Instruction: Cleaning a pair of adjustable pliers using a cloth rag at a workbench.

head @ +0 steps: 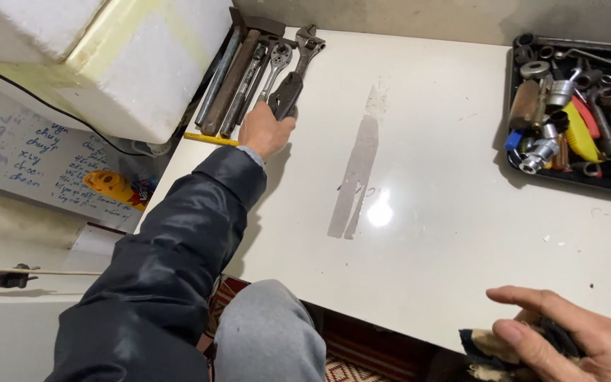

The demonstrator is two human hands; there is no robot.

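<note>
We see left grip (266, 131) clamped on pliers (286, 95); long axis runs straight ahead from grip, parallel to wrenches (277, 60) just beside. Right grip (567, 339), well apart, pinches dark rag (489, 346).

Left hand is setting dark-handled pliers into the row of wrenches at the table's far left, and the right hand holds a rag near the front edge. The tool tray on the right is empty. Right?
Not quite. The head view shows the black tray crowded with sockets, wrenches and coloured handles, not empty. The rest holds: left hand on the pliers, right hand on the rag.
</note>
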